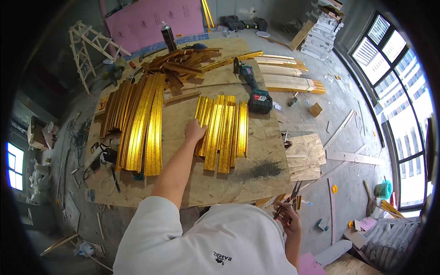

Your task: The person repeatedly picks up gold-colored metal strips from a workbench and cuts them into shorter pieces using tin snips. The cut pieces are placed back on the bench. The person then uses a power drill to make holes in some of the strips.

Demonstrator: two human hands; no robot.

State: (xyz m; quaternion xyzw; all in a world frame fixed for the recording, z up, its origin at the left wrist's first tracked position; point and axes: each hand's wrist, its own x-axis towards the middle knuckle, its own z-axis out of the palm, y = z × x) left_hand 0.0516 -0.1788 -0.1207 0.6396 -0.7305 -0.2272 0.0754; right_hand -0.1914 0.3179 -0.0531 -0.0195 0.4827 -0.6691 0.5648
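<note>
My left hand (196, 130) grips a gold strip at the left edge of a stack of short, embossed gold trim strips (222, 133) on the plywood worktop (192, 185). Longer gold strips (152, 128) lie to its left, beside darker brown-gold strips (114, 110). My right hand (286, 214) is closed around dark long-jawed shears or pliers (294, 192), low at the worktop's front right edge. A teal-and-black cordless cutting tool (251, 82) rests behind the short stack, to the right.
Loose strip pieces (178, 68) and a spray can (168, 34) sit at the back. A wooden stepladder (82, 55) stands back left. Boards (284, 85) and plywood offcuts (305, 151) lie right of the worktop, near tall windows (389, 91). Scraps (333, 201) litter the floor.
</note>
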